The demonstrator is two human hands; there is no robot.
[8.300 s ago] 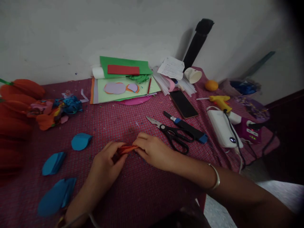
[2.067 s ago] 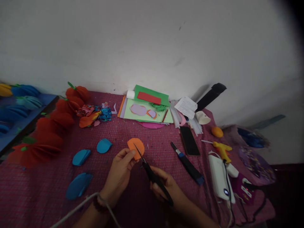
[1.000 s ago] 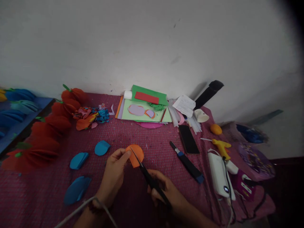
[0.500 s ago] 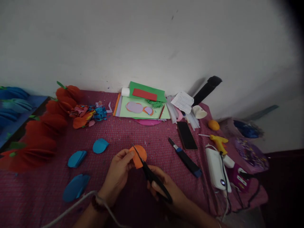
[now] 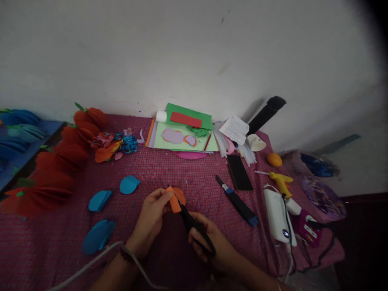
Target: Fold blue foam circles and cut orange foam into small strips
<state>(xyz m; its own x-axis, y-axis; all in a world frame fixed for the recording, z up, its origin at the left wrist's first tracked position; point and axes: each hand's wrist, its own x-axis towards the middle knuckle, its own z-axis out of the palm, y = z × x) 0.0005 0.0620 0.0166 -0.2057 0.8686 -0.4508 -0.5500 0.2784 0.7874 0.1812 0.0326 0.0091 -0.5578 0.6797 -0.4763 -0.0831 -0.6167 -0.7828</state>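
Observation:
My left hand [image 5: 150, 218] pinches a folded orange paper piece [image 5: 176, 200] just above the red checked tablecloth [image 5: 169, 169]. Fingers of my right hand [image 5: 209, 242] are closed through the handles of black scissors [image 5: 190, 220], whose blades reach into the orange paper. Three blue folded paper shapes [image 5: 129, 184] lie to the left of my hands.
Coloured paper sheets [image 5: 182, 133] are stacked by the wall. A black phone [image 5: 239, 172], a blue-black craft knife [image 5: 238, 201], a yellow glue gun [image 5: 280, 180], a white power bank [image 5: 277, 216] and cables lie right. Orange paper pumpkins [image 5: 60, 161] and paper scraps [image 5: 115, 143] sit left.
Earlier both hands pressed folded orange paper on the cloth and the scissors lay beside them. Now the right hand works the scissors through the paper, which shows narrower than half a second ago.

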